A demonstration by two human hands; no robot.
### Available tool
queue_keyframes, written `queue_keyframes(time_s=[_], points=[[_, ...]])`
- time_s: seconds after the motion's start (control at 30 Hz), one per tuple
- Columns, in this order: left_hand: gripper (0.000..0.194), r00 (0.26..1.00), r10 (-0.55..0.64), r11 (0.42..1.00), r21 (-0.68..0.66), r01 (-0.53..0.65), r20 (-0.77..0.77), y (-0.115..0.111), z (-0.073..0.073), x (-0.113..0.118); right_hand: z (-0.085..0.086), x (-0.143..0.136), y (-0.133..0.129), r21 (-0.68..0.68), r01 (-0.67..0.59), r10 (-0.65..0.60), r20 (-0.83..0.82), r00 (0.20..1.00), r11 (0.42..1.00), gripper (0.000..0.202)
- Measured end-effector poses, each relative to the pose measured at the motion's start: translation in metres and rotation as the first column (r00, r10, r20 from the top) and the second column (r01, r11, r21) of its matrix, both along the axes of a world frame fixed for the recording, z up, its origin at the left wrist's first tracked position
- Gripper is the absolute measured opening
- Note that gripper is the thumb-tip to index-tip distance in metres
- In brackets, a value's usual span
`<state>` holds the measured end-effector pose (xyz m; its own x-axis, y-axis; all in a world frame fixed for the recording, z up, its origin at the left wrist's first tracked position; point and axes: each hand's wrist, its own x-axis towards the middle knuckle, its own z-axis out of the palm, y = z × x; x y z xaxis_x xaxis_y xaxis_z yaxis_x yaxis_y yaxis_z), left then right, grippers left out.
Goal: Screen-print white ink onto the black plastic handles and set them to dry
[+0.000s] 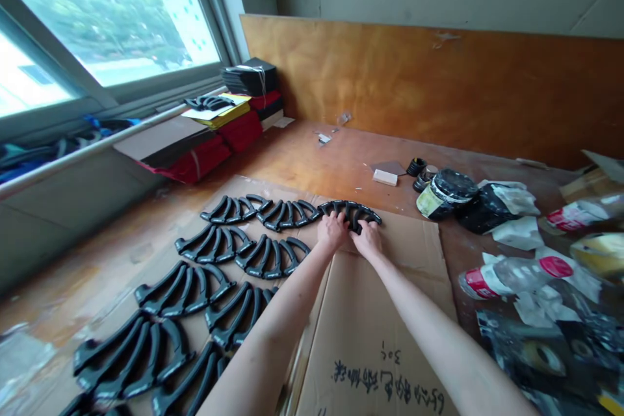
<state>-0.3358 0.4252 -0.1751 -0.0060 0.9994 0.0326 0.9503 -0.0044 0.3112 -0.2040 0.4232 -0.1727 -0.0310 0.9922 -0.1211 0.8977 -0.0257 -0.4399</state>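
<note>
Both my hands reach far forward over a flattened cardboard sheet. My left hand and my right hand rest side by side on a bunch of black curved plastic pieces fanned out at the cardboard's far edge. The fingers of both hands curl over these pieces. More bunches of the same black curved pieces lie in two rows running from the far middle to the near left.
Stacked red, black and yellow packs sit by the window at far left. Tape rolls, crumpled bags and plastic bottles clutter the right side of the wooden bench. A wooden backboard closes the far side.
</note>
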Motion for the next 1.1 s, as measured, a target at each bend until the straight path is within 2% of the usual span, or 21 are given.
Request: queue_keyframes(time_s=[0.13,0.23,0.37,0.47,0.53,0.63,0.7,0.8,0.87,0.93,1.0,1.03,1.1], points=[[0.048,0.999,0.044,0.998,0.046,-0.044,0.011,-0.018,-0.004,0.001,0.01,0.009,-0.004,-0.009,-0.099,0.097,-0.103,0.99,0.995,0.06],[0.052,0.997,0.068,0.985,0.156,-0.073,0.033,-0.046,-0.008,0.011,0.021,0.029,-0.04,0.037,-0.101,0.107,-0.213,0.971,0.994,0.059],[0.048,0.991,-0.068,0.962,0.271,0.036,0.111,-0.104,-0.008,0.031,0.046,0.07,-0.133,0.105,-0.181,0.206,-0.345,0.916,0.978,0.041],[0.041,0.955,-0.146,0.974,0.208,0.093,0.256,-0.155,0.003,0.056,0.072,0.116,-0.22,0.137,-0.284,0.314,-0.353,0.881,0.949,0.031],[0.037,0.922,-0.156,0.986,0.11,0.125,0.354,-0.188,0.015,0.081,0.09,0.158,-0.276,0.15,-0.316,0.349,-0.331,0.877,0.937,0.026],[0.036,0.84,-0.126,0.984,-0.042,0.174,0.528,-0.234,0.042,0.13,0.107,0.243,-0.346,0.204,-0.285,0.332,-0.259,0.907,0.937,0.023],[0.039,0.748,-0.086,0.975,-0.098,0.199,0.658,-0.26,0.068,0.169,0.108,0.308,-0.377,0.266,-0.217,0.265,-0.16,0.951,0.939,0.024],[0.046,0.55,-0.028,0.975,-0.098,0.199,0.835,-0.298,0.118,0.231,0.098,0.398,-0.398,0.343,-0.148,0.152,0.015,0.988,0.928,0.029],[0.052,0.392,-0.001,0.988,-0.059,0.14,0.92,-0.322,0.155,0.273,0.087,0.439,-0.399,0.35,-0.216,0.187,0.116,0.975,0.912,0.037],[0.055,0.227,0.009,0.999,-0.017,0.036,0.974,-0.342,0.188,0.311,0.079,0.462,-0.396,0.334,-0.345,0.294,0.194,0.936,0.877,0.048],[0.056,0.089,-0.003,0.999,0.006,-0.032,0.996,-0.357,0.212,0.341,0.074,0.469,-0.394,0.324,-0.436,0.373,0.241,0.896,0.84,0.059],[0.056,0.045,-0.012,0.999,0.014,-0.045,0.999,-0.362,0.221,0.353,0.073,0.469,-0.394,0.322,-0.454,0.388,0.25,0.887,0.831,0.062],[0.054,0.023,-0.024,0.997,0.025,-0.067,0.999,-0.37,0.23,0.37,0.073,0.467,-0.394,0.316,-0.47,0.407,0.247,0.879,0.824,0.067]])
